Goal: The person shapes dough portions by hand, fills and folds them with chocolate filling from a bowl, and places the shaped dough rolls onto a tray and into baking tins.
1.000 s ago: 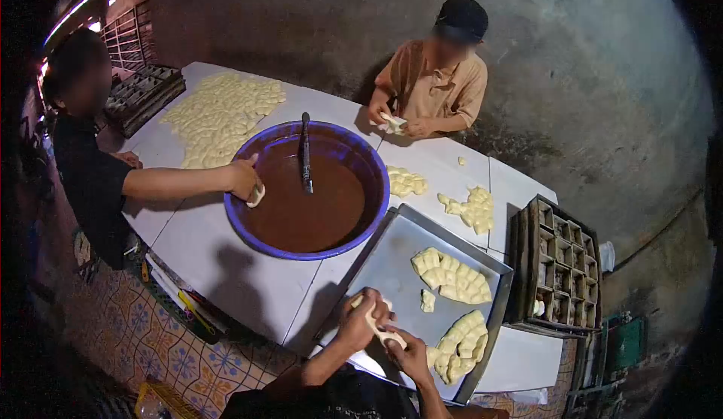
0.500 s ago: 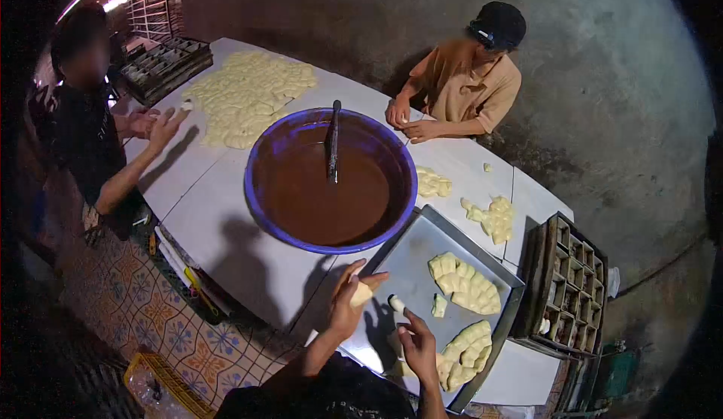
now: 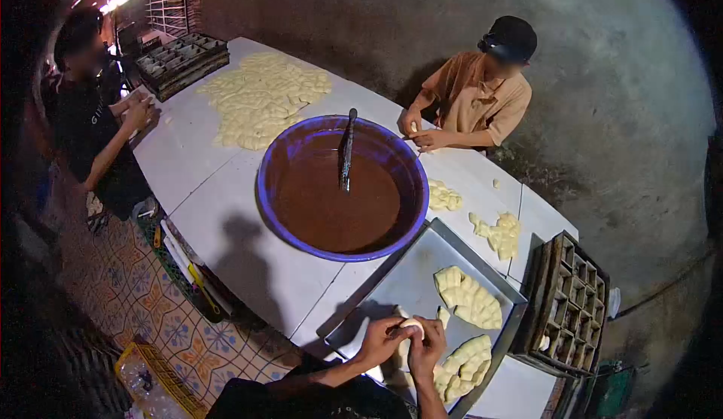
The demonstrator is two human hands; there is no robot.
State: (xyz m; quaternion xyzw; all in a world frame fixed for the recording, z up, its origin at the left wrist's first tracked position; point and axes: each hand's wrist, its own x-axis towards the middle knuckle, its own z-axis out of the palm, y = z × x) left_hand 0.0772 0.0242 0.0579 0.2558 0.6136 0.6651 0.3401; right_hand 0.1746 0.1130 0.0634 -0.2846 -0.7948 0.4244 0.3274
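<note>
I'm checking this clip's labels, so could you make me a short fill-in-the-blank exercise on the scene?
The liquid in the round basin is ____. The left hand and right hand together hold ____ small piece of dough. The co-worker's cap is ____. In the picture, the nearer divided mould stands to the ____ of the metal tray.

Missing words: brown; one; black; right.

The person wears a black top (image 3: 309, 402), dark and plain over most of what shows at the near edge, with a few small, pale marks low on the front, too faint to read. The cloth looks loose and matte, with soft folds. On the left side the forearm comes bare out of the black cloth. The left hand (image 3: 382, 341) and right hand (image 3: 427, 349) are bare too, fingers and wrists uncovered.
</note>
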